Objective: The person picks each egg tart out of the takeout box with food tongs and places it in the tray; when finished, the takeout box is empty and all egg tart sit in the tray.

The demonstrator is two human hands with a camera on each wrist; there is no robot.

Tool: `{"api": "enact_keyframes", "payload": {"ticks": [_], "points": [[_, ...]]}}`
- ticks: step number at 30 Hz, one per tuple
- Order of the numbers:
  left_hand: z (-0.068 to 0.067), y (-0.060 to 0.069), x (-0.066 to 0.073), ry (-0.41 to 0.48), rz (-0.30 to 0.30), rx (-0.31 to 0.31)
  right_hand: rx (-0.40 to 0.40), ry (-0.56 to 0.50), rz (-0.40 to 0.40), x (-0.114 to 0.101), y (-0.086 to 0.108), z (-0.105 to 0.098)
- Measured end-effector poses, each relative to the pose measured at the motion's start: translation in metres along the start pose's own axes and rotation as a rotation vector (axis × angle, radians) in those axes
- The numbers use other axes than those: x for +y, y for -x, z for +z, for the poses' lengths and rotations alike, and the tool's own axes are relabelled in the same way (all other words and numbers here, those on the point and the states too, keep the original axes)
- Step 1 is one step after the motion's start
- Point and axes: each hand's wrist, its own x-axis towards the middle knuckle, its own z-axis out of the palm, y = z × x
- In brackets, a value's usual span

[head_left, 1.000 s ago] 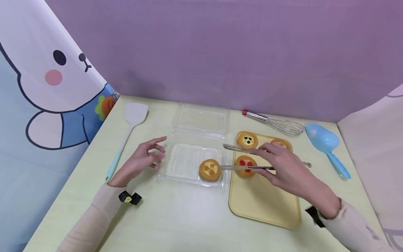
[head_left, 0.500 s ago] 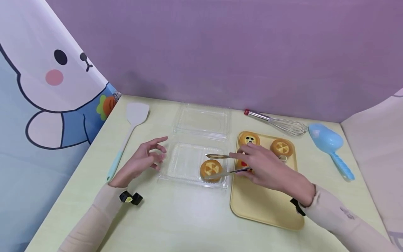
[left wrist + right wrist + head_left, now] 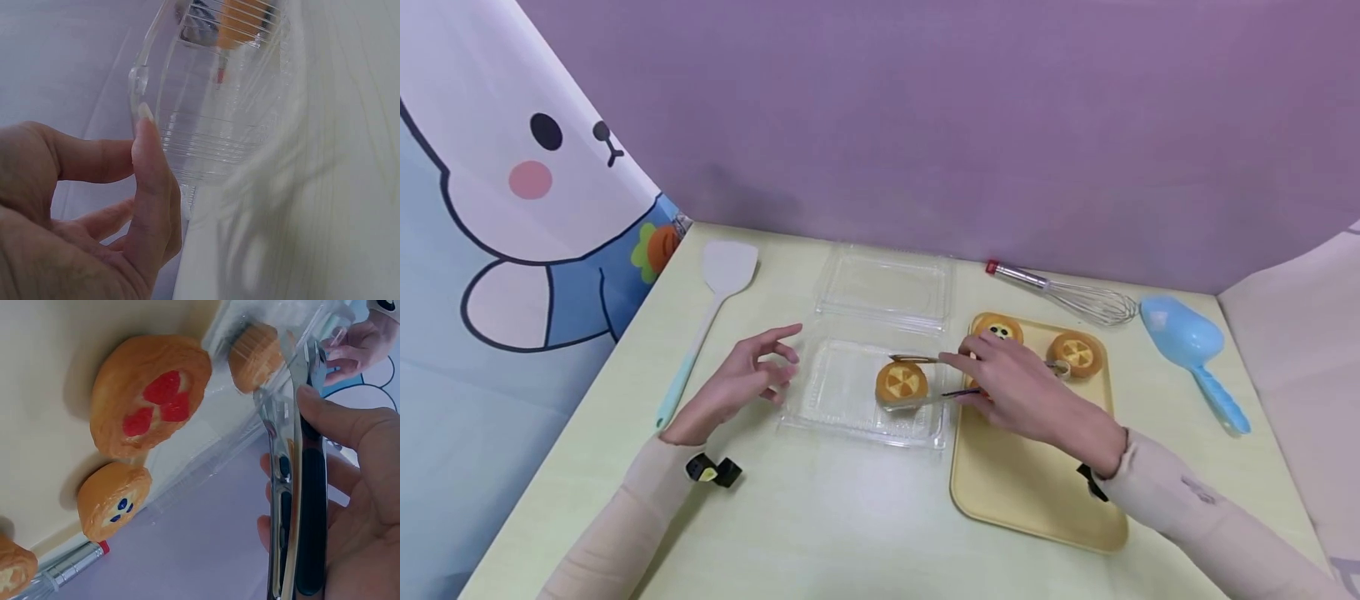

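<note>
My right hand [image 3: 1018, 379] grips metal tongs [image 3: 306, 506] with dark handle grips, above the tray's left side. The tong tips lie on the near and far sides of a round pastry [image 3: 902, 381] with a pinwheel top, at the right of the clear plastic container [image 3: 835, 392]. Whether that pastry is lifted, I cannot tell. My left hand [image 3: 741, 379] hovers by the container's left side with loosely bent fingers, holding nothing. In the left wrist view a fingertip [image 3: 145, 115] is close to the container's rim; contact is unclear.
On the yellow tray [image 3: 1037, 492] sit a red-topped pastry [image 3: 153, 397], one with dark dots [image 3: 1000, 327] and another pinwheel pastry [image 3: 1075, 354]. The container's lid [image 3: 883, 283] lies spread behind. Around them are a whisk [image 3: 1060, 292], a blue scoop [image 3: 1183, 333] and a spatula [image 3: 718, 287].
My right hand has carried the tongs left, off the tray, to both sides of the pastry in the container. That pastry has shifted slightly away from me. My left hand stays put.
</note>
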Motion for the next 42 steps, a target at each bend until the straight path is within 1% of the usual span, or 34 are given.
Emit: {"api": "enact_keyframes", "payload": {"ticks": [2, 5, 14, 19, 24, 32, 42], "points": [[0.0, 0.0, 0.0, -0.001, 0.002, -0.002, 0.024, -0.006, 0.002, 0.002, -0.002, 0.003], [0.001, 0.0, 0.0, 0.0, 0.004, -0.006, 0.034, -0.018, 0.014, 0.005, -0.004, 0.004], [0.0, 0.0, 0.0, -0.001, -0.003, 0.004, -0.02, -0.005, 0.047, 0.005, -0.005, -0.008], [0.0, 0.0, 0.0, -0.001, 0.0, 0.006, -0.047, 0.012, 0.061, 0.004, -0.006, -0.009], [0.001, -0.001, -0.002, -0.005, -0.002, 0.006, -0.061, 0.026, 0.072, 0.001, -0.01, -0.006], [0.001, -0.001, -0.002, -0.012, 0.004, 0.0, -0.084, 0.04, 0.072, -0.001, -0.016, 0.005], [0.001, 0.0, -0.001, 0.006, 0.007, -0.006, -0.044, 0.028, 0.08, -0.001, -0.017, 0.014]]}}
